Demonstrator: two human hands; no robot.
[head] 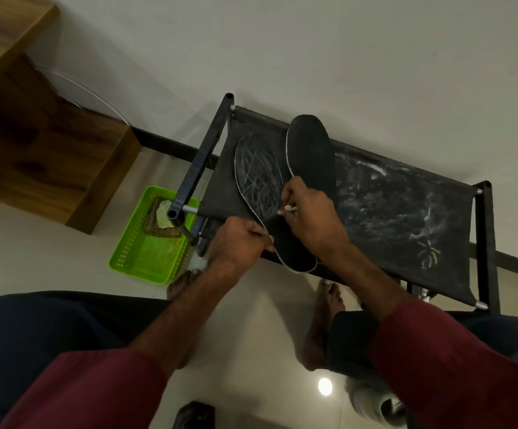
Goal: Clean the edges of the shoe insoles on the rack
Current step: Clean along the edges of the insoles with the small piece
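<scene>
Two dark insoles lie on the black fabric top of the rack [400,212]. The left insole [259,178] is covered in white scribble marks and has a pale edge. My left hand [239,243] pinches that insole's near left edge. My right hand [308,212] grips a small white brush-like tool [288,209], its tip touching the left insole's surface near the heel. The right insole [312,150] is plain black and lies behind my right hand, which hides its near end.
White smears cover the rack's fabric on the right. A green plastic basket [146,255] with a cloth in it sits on the floor left of the rack. A wooden cabinet [35,144] stands at the left. My bare feet rest below the rack; a shoe [378,404] lies at bottom right.
</scene>
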